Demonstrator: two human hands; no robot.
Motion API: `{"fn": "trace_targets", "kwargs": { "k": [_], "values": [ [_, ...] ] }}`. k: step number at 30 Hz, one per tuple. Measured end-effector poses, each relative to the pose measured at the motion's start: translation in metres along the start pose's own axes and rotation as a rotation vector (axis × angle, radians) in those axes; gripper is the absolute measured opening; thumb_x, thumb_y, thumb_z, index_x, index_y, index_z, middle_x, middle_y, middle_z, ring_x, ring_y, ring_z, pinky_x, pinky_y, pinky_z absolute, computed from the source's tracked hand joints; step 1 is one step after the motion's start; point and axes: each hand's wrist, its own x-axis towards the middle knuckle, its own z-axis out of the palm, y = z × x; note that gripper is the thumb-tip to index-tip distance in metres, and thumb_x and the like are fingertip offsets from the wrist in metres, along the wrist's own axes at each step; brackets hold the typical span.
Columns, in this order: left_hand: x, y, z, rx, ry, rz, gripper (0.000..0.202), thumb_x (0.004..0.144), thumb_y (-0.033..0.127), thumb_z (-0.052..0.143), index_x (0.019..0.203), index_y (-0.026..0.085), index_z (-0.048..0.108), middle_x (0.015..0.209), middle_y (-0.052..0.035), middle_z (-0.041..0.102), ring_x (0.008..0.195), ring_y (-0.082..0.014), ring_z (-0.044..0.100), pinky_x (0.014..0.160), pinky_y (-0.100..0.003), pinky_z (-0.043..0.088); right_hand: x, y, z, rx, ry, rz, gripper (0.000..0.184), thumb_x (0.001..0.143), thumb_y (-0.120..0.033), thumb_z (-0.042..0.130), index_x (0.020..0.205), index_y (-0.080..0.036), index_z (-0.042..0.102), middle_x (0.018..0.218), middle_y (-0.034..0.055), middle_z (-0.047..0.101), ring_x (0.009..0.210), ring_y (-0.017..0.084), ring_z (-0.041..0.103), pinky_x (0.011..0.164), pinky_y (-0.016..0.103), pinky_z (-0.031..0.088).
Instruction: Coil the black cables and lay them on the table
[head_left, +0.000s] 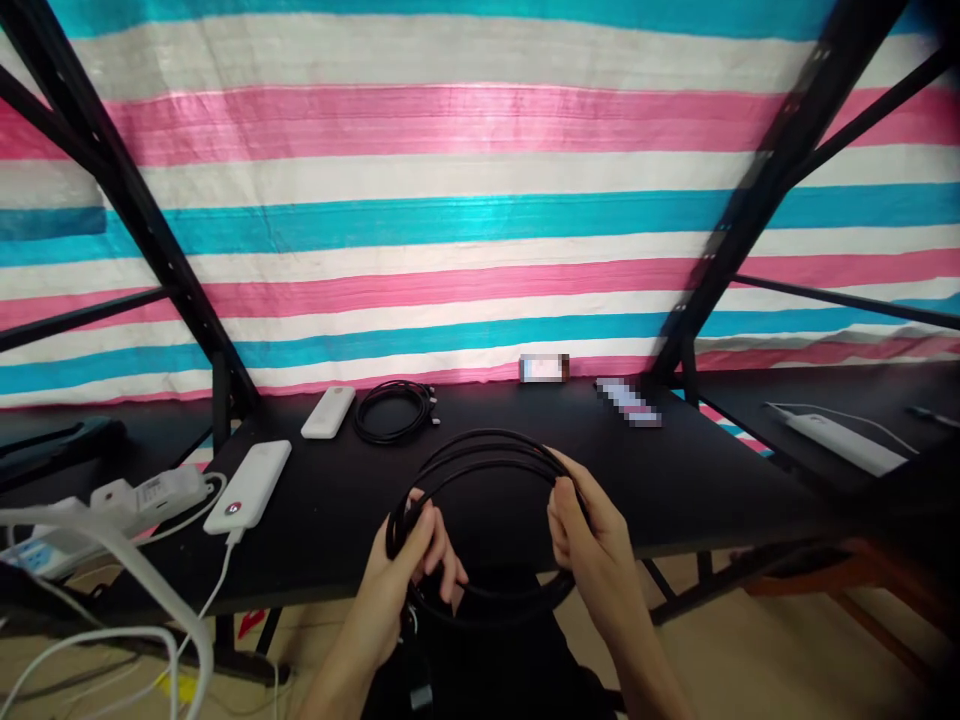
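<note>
A black cable point(487, 450) is wound into a large loop and held up over the near edge of a black table point(675, 480). My left hand point(412, 560) is closed around the loop's left side. My right hand point(592, 535) grips its right side with curled fingers. The loop's lower part hangs between my wrists, below the table edge.
On the table lie a smaller coiled black cable point(394, 410), a white power bank point(328, 411), and a second white power bank point(249, 486) with a white wire. A white power strip point(146, 495) and white cords sit at the left. Black frame posts point(225, 340) rise on both sides before a striped tarp.
</note>
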Motion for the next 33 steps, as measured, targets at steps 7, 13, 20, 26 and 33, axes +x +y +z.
{"fn": "trace_targets", "kwargs": {
  "k": [7,13,20,26,33],
  "values": [
    [-0.011,0.004,-0.016,-0.120,-0.037,-0.053,0.041,0.074,0.039,0.069,0.060,0.020,0.036,0.040,0.0124,0.025,0.030,-0.0021,0.022,0.036,-0.017,0.025,-0.016,0.007,0.004,-0.002,-0.164,0.180,0.052,0.084,-0.053,0.054,0.126,-0.022,0.053,0.058,-0.0093,0.026,0.041,0.004,0.016,0.032,0.015,0.020],
    [-0.024,0.001,-0.018,0.265,-0.064,-0.128,0.040,0.072,0.048,0.070,0.069,0.020,0.042,0.035,0.0141,0.027,0.027,-0.0009,0.019,0.034,-0.017,0.012,-0.028,-0.010,0.011,-0.363,-0.202,-0.153,0.048,0.089,-0.035,0.053,0.135,-0.028,0.046,0.071,-0.0031,0.044,0.059,0.009,0.046,0.056,0.018,0.044],
    [-0.031,0.009,-0.022,0.180,-0.117,-0.232,0.046,0.063,0.046,0.077,0.088,0.016,0.052,0.039,0.0129,0.033,0.030,-0.0005,0.022,0.035,-0.016,0.012,-0.032,-0.020,0.017,-0.568,-0.344,-0.431,0.026,0.087,-0.028,0.058,0.111,-0.029,0.068,0.080,0.0015,0.056,0.065,0.011,0.054,0.058,0.020,0.044],
    [-0.020,0.009,-0.029,0.001,-0.225,-0.341,0.045,0.062,0.053,0.075,0.078,0.018,0.053,0.042,0.0092,0.040,0.025,-0.0012,0.024,0.027,-0.015,0.013,-0.022,-0.011,0.015,-0.535,-0.385,-0.525,0.022,0.085,-0.020,0.059,0.101,-0.027,0.071,0.079,0.0021,0.059,0.060,0.011,0.055,0.053,0.020,0.045],
    [-0.007,0.011,-0.024,0.199,-0.161,-0.416,0.041,0.062,0.044,0.078,0.083,0.019,0.052,0.035,0.0135,0.034,0.025,-0.0004,0.021,0.030,-0.014,0.014,-0.004,0.004,0.017,-0.576,-0.388,-0.531,0.027,0.086,-0.012,0.053,0.098,-0.028,0.071,0.080,0.0027,0.059,0.059,0.010,0.056,0.052,0.020,0.044]
  ]
}}
